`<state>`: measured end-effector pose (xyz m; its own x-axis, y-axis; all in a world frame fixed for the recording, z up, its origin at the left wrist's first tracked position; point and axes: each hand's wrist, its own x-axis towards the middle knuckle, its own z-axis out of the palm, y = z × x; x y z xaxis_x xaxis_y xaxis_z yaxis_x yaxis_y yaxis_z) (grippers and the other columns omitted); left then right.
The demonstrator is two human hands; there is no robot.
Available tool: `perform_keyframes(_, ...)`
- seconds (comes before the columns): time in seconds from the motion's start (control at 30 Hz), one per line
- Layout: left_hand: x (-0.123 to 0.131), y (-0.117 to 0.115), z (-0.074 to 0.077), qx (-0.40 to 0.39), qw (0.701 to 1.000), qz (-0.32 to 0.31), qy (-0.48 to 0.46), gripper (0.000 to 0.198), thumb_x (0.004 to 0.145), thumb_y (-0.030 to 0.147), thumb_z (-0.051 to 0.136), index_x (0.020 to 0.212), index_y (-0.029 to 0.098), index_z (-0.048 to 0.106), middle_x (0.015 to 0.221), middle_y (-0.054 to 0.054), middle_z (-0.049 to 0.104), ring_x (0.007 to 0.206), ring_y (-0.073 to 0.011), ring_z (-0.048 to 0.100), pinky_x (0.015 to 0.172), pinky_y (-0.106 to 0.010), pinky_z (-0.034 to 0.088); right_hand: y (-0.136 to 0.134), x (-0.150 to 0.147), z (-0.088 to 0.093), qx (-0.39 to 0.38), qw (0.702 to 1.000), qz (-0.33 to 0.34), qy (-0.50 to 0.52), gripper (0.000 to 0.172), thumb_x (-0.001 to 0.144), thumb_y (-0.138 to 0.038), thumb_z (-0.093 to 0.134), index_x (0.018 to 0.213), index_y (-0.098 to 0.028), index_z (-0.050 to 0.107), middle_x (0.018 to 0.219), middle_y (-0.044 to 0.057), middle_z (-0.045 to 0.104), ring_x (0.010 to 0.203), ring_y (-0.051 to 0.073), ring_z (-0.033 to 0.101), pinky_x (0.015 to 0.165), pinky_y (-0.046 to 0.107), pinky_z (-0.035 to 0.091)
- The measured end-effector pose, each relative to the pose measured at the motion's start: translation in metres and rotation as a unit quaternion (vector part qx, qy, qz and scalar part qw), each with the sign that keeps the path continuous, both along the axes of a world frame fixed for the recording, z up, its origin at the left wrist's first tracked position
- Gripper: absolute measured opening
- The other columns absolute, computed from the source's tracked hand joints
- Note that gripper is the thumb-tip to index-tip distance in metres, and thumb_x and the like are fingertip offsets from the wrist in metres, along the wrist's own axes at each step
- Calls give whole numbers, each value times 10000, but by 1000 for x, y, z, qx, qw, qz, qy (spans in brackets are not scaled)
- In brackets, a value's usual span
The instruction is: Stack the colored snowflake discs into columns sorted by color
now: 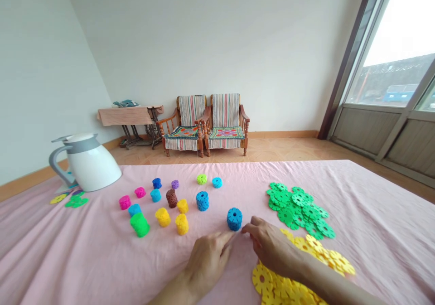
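A stack of blue notched discs (234, 219) stands upright on the pink cloth. Just below and left of it is my left hand (210, 256), fingers pressed together and pointing at the stack's base; what they hold, if anything, is hidden. My right hand (267, 241) is at the stack's lower right, its fingers curled, with their tips near the cloth and their contents not visible. Loose yellow discs (295, 291) lie beneath and around my right forearm. Beyond them is a spread pile of green discs (299, 207). Another blue stack (202, 201) stands to the left.
Several short disc stacks, among them a green one (139, 225) and a brown one (171, 198), stand on the left half of the pink cloth (102, 250). A white jug (97, 164) is at the far left, beside a few loose discs (76, 200).
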<state>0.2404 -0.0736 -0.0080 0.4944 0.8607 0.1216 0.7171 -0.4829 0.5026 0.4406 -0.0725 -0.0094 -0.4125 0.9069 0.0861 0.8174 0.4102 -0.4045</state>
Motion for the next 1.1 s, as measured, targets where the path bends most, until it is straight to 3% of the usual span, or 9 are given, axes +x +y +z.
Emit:
perform_keyframes(0.17, 2, 5, 1, -11, 1000, 1, 9, 282, 849, 141, 446, 1015, 257, 643, 966, -25, 699, 914, -198, 638, 779, -249, 453, 6, -3, 0, -4, 1000, -5, 1, 380, 718, 13, 417, 964, -171, 640, 921, 73, 616, 814, 158, 612, 695, 225, 400)
perform_keyframes(0.37, -3, 20, -6, 3, 997, 69, 41, 262, 775, 66, 460, 939, 202, 613, 937, -35, 683, 853, -187, 631, 730, -245, 442, 12, -3, 1, -13, 999, -29, -14, 341, 672, 12, 436, 908, -158, 614, 859, 60, 619, 730, 149, 593, 635, 223, 365)
perform_keyframes(0.53, -1, 29, -6, 4, 998, 55, 43, 290, 784, 44, 437, 941, 216, 611, 982, -34, 673, 931, -183, 614, 801, -241, 427, 18, -7, 1, -6, 999, -27, -37, 293, 702, -15, 428, 887, -162, 600, 852, 63, 625, 750, 156, 593, 620, 227, 339)
perform_keyframes(0.87, 3, 29, -7, 33, 996, 37, 74, 272, 807, 49, 422, 916, 213, 609, 909, -38, 661, 871, -202, 626, 727, -261, 428, 21, -12, 3, -3, 998, -30, -61, 239, 735, -30, 422, 846, -164, 586, 816, 63, 613, 732, 159, 589, 591, 251, 300)
perform_keyframes(1.1, -2, 21, 1, 15, 998, 37, 54, 283, 822, 78, 427, 958, 216, 633, 944, -51, 670, 908, -197, 622, 790, -257, 439, 12, -7, 5, -12, 999, -29, -40, 351, 713, 2, 420, 944, -164, 625, 877, 65, 617, 756, 154, 599, 646, 237, 364)
